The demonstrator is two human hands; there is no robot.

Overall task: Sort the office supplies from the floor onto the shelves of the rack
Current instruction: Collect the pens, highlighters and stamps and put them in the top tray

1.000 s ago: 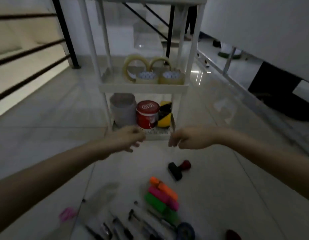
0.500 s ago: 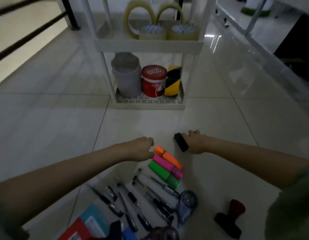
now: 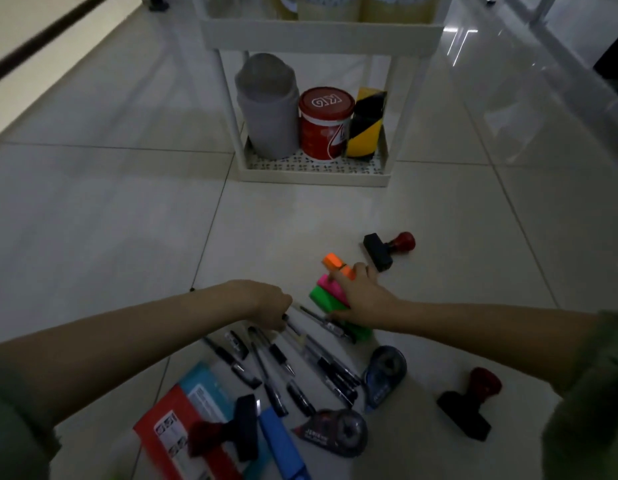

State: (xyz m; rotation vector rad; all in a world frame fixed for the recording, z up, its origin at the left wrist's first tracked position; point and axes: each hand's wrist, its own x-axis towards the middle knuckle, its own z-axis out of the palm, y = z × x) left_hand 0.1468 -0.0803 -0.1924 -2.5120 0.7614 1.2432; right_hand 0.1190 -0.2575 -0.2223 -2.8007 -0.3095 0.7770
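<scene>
Orange point(image 3: 333, 261), pink point(image 3: 324, 281) and green point(image 3: 321, 295) highlighters lie side by side on the tiled floor. My right hand point(image 3: 364, 299) reaches across them, fingers over the orange one and thumb by the green one, gripping the bundle. My left hand point(image 3: 266, 301) curls its fingers down onto the top end of a pen point(image 3: 293, 327) in a row of several black pens point(image 3: 276, 362). The white rack point(image 3: 318, 176) stands ahead; its bottom shelf holds a grey bin point(image 3: 269, 109), a red can point(image 3: 324, 123) and yellow-black tape point(image 3: 364, 126).
On the floor lie a black stamp with a red knob point(image 3: 387, 249), a second stamp point(image 3: 470, 407), a third stamp point(image 3: 231, 431), two correction-tape dispensers point(image 3: 385, 372), a blue highlighter point(image 3: 283, 445) and red and teal packs point(image 3: 176, 420). Tape rolls point(image 3: 328, 8) sit on the middle shelf.
My right hand left the black stamp and moved back onto the highlighters. My left hand shifted from beside the orange highlighter down to the pens. The view tilted further down.
</scene>
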